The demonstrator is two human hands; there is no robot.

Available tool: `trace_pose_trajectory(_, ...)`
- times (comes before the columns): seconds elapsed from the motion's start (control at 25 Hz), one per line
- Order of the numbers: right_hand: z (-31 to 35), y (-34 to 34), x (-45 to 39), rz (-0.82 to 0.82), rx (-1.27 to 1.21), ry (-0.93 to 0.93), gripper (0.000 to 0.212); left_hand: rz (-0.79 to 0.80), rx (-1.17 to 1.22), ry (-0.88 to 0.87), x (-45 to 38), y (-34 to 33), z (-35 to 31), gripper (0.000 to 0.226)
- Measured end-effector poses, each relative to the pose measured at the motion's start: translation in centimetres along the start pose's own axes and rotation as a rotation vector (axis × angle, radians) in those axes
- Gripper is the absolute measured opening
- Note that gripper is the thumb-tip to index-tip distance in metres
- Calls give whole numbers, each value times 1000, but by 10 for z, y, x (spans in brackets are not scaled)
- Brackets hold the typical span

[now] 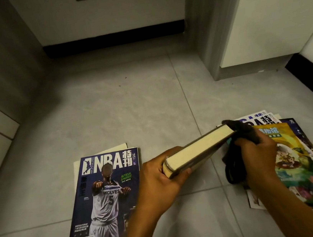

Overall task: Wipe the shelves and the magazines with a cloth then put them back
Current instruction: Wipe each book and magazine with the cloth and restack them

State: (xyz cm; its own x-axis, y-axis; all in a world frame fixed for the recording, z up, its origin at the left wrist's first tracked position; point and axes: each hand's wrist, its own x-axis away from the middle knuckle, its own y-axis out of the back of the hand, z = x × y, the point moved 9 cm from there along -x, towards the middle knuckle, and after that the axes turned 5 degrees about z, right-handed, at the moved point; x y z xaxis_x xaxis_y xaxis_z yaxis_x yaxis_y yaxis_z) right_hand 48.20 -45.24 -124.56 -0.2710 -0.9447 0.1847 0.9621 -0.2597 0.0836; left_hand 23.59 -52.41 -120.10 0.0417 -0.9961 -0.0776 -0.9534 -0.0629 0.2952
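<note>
A person's left hand point(160, 180) grips a thick book point(198, 150) by its near end above the tiled floor point(129, 106), while the right hand point(257, 154) bunches a dark cloth point(241, 140) against its far end. Magazines lie at seven o'clock point(106, 197) and four o'clock point(298, 158). Held at one end, the book could tip and drop.

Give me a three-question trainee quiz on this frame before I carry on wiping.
1. True or false: the left hand grips the thick book.
2. What does the right hand hold: A) dark cloth, B) pen, C) magazine?
3. Fill in: the NBA magazine lies flat on the ____.

Key: 1 true; 2 A; 3 floor.
</note>
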Motion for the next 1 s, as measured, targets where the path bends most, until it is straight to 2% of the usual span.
trace_pose_trajectory(0.04, -20, -1, 12, 38, -191, -215, 19, 38, -18, -5, -1, -3, -2, 51)
trace_pose_trajectory(0.12, -39, -15, 46, 215, -450, -488, 16, 126, -93, -25, -1, -8, -5, 52)
trace_pose_trajectory(0.2, -38, -18, 70, 333, -591, -610, 34, 270, -259, -72, 2, -19, -3, 61)
trace_pose_trajectory(0.28, -41, -10, 77, 368, -565, -721, 50, 379, -363, -126, 7, -27, 1, 66)
trace_pose_trajectory(0.32, -43, -7, 82, 377, -533, -761, 49, 406, -371, -146, 9, -30, 2, 65)
trace_pose_trajectory(0.4, -52, -7, 95, 406, -511, -812, 42, 386, -363, -198, 16, -34, 2, 54)
trace_pose_trajectory(0.48, -65, -5, 103, 374, -521, -827, 49, 287, -276, -179, 23, -30, 6, 47)
trace_pose_trajectory(0.52, -69, -2, 103, 343, -556, -813, 53, 249, -158, -127, 26, -24, 11, 51)
trace_pose_trajectory(0.6, -68, 3, 96, 307, -604, -738, 66, 323, 171, 22, 33, -23, 17, 74)
trace_pose_trajectory(0.68, -57, 13, 81, 318, -544, -620, 86, 351, 673, 176, 36, -25, 14, 94)
trace_pose_trajectory(0.76, -34, 17, 73, 390, -465, -524, 82, 169, 1075, 365, 32, -29, 21, 98)
trace_pose_trajectory(0.84, -19, 17, 63, 429, -286, -447, 73, 34, 1064, 558, 35, -45, 38, 77)
trace_pose_trajectory(0.88, -14, 22, 52, 399, -110, -341, 57, -8, 1023, 613, 38, -52, 45, 69)
trace_pose_trajectory(0.92, -1, 29, 40, 322, 180, -155, 43, -60, 1009, 635, 41, -55, 52, 66)
trace_pose_trajectory(0.96, 16, 34, 33, 202, 465, 27, 38, -111, 991, 632, 44, -54, 57, 67)
trace_pose_trajectory(1.0, 31, 31, 36, 108, 669, 194, 42, -141, 954, 619, 45, -51, 58, 68)
